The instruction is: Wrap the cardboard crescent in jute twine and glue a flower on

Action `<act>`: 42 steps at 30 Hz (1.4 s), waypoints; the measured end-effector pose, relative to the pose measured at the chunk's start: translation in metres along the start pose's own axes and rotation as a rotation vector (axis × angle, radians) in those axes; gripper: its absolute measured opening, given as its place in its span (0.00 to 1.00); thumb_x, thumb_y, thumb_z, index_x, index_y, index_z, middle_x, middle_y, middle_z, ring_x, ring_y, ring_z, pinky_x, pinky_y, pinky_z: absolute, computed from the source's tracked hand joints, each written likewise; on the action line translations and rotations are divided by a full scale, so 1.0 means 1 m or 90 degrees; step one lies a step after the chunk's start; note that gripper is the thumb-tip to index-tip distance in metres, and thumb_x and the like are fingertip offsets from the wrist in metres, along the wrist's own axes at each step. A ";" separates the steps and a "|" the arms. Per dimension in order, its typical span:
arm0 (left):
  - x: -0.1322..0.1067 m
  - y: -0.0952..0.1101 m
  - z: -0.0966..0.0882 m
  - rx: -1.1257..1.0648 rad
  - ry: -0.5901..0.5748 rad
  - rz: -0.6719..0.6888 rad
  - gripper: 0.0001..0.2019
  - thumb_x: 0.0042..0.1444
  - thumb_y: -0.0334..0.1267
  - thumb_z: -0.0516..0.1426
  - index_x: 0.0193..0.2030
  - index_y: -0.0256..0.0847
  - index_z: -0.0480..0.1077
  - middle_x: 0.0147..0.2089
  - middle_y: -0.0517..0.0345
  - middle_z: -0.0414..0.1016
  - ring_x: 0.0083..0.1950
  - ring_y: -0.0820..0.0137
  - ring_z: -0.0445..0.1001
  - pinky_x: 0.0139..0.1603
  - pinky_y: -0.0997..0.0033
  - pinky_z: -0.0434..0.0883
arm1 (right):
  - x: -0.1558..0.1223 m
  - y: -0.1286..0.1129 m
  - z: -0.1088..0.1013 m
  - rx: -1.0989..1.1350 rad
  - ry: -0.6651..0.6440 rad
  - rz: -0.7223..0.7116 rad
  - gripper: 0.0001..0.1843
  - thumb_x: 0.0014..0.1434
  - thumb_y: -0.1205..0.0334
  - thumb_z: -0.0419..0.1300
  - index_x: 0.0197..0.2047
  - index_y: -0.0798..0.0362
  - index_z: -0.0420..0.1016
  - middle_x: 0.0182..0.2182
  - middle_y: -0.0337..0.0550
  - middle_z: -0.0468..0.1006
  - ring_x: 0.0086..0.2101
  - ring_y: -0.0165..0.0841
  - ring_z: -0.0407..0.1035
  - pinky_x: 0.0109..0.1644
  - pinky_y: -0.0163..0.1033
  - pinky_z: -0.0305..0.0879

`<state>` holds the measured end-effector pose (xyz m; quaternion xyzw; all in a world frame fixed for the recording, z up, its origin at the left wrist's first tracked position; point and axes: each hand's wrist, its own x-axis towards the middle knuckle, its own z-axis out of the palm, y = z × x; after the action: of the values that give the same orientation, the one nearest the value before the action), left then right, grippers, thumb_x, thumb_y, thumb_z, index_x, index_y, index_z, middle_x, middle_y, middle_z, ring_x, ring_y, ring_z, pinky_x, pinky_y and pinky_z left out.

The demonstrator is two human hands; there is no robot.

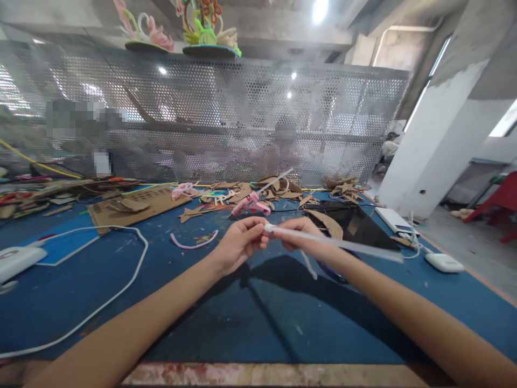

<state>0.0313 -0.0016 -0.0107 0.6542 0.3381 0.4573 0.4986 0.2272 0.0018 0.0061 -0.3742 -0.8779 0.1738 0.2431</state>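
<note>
Both my hands meet above the blue table [250,318], near its middle. My right hand [301,234] is closed round a long translucent glue stick [343,245] that points right and toward me. My left hand [240,242] pinches the stick's left end with fingers curled. A thin white strip [309,265] hangs below my right hand. Just beyond my hands lies a pink glue gun [252,203] with a stick in its back.
Cardboard scraps [226,195] and a cardboard sheet [137,207] lie at the back. A white cable [121,280] loops on the left. A black sheet [355,223], a white power strip [393,220] and a white adapter [443,262] are at the right. A perforated metal screen [226,118] stands behind.
</note>
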 end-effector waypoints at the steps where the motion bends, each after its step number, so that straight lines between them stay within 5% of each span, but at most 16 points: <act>1: 0.001 -0.004 0.000 0.000 0.033 0.010 0.20 0.54 0.55 0.58 0.40 0.38 0.70 0.29 0.58 0.73 0.27 0.75 0.72 0.33 0.75 0.73 | -0.001 -0.003 0.010 -0.027 0.021 0.012 0.25 0.69 0.56 0.43 0.35 0.61 0.77 0.22 0.41 0.73 0.23 0.27 0.64 0.28 0.31 0.57; 5: 0.005 -0.007 -0.008 0.055 0.085 0.032 0.13 0.54 0.47 0.61 0.36 0.39 0.73 0.31 0.59 0.74 0.33 0.73 0.72 0.39 0.74 0.72 | -0.012 -0.025 0.031 -0.140 0.047 0.048 0.15 0.64 0.68 0.48 0.36 0.60 0.76 0.28 0.51 0.77 0.28 0.34 0.70 0.33 0.36 0.58; 8: 0.006 0.004 -0.016 0.106 0.018 0.027 0.07 0.47 0.39 0.67 0.30 0.40 0.76 0.32 0.59 0.75 0.37 0.71 0.72 0.43 0.76 0.69 | -0.017 -0.030 0.014 -0.179 0.026 0.049 0.12 0.59 0.74 0.52 0.35 0.58 0.77 0.30 0.52 0.79 0.30 0.36 0.71 0.35 0.36 0.57; 12: 0.005 0.012 -0.020 0.106 -0.105 -0.018 0.09 0.44 0.39 0.68 0.28 0.38 0.76 0.26 0.59 0.76 0.28 0.72 0.73 0.33 0.75 0.71 | -0.007 -0.006 -0.024 -0.156 0.017 0.041 0.13 0.62 0.62 0.55 0.33 0.56 0.79 0.29 0.46 0.79 0.30 0.33 0.70 0.34 0.34 0.57; 15: 0.007 0.003 -0.018 0.055 -0.085 -0.017 0.14 0.50 0.47 0.64 0.33 0.36 0.74 0.25 0.60 0.73 0.25 0.73 0.72 0.28 0.74 0.71 | 0.002 0.016 -0.032 -0.120 -0.005 0.028 0.18 0.64 0.54 0.53 0.36 0.56 0.80 0.26 0.39 0.78 0.27 0.28 0.68 0.30 0.30 0.57; 20: 0.011 -0.024 -0.012 0.017 0.040 0.032 0.15 0.64 0.47 0.53 0.43 0.34 0.69 0.34 0.58 0.73 0.30 0.73 0.73 0.33 0.69 0.73 | 0.001 0.009 0.011 -0.158 0.015 0.044 0.21 0.69 0.58 0.46 0.40 0.59 0.78 0.28 0.43 0.78 0.27 0.29 0.69 0.30 0.31 0.58; 24: 0.009 -0.021 -0.014 0.071 0.017 0.038 0.11 0.56 0.43 0.61 0.37 0.36 0.73 0.32 0.59 0.74 0.33 0.72 0.73 0.39 0.70 0.72 | -0.012 -0.022 0.033 -0.217 -0.014 0.048 0.12 0.61 0.71 0.52 0.39 0.60 0.77 0.31 0.53 0.80 0.30 0.35 0.72 0.34 0.35 0.59; 28: 0.004 -0.001 -0.020 0.120 -0.086 0.015 0.06 0.46 0.38 0.68 0.30 0.40 0.77 0.31 0.58 0.77 0.34 0.72 0.72 0.39 0.76 0.70 | -0.016 -0.026 0.002 -0.218 -0.033 0.069 0.12 0.59 0.72 0.52 0.35 0.60 0.78 0.31 0.55 0.80 0.31 0.37 0.73 0.35 0.36 0.59; 33: 0.003 -0.002 -0.013 0.061 -0.115 -0.029 0.14 0.50 0.46 0.65 0.32 0.35 0.74 0.25 0.58 0.74 0.26 0.72 0.73 0.30 0.73 0.71 | -0.004 0.012 -0.034 -0.111 -0.112 0.072 0.17 0.61 0.51 0.56 0.32 0.53 0.81 0.18 0.37 0.72 0.18 0.27 0.63 0.24 0.31 0.56; 38: 0.008 -0.033 0.001 0.014 0.031 -0.004 0.14 0.64 0.46 0.53 0.42 0.35 0.69 0.34 0.59 0.72 0.31 0.74 0.72 0.33 0.69 0.73 | 0.001 0.016 0.011 -0.087 -0.054 0.095 0.26 0.69 0.55 0.41 0.38 0.58 0.77 0.21 0.40 0.74 0.20 0.27 0.64 0.25 0.31 0.57; 42: 0.009 -0.029 -0.005 0.064 0.050 0.000 0.08 0.59 0.40 0.59 0.35 0.36 0.71 0.31 0.61 0.70 0.31 0.73 0.70 0.35 0.70 0.71 | -0.007 -0.007 0.037 -0.119 -0.009 0.110 0.14 0.62 0.69 0.49 0.34 0.59 0.76 0.30 0.52 0.79 0.31 0.35 0.71 0.35 0.35 0.58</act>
<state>0.0300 0.0156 -0.0356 0.6604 0.3797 0.4649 0.4512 0.2072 -0.0123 -0.0227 -0.4682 -0.8565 0.1141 0.1850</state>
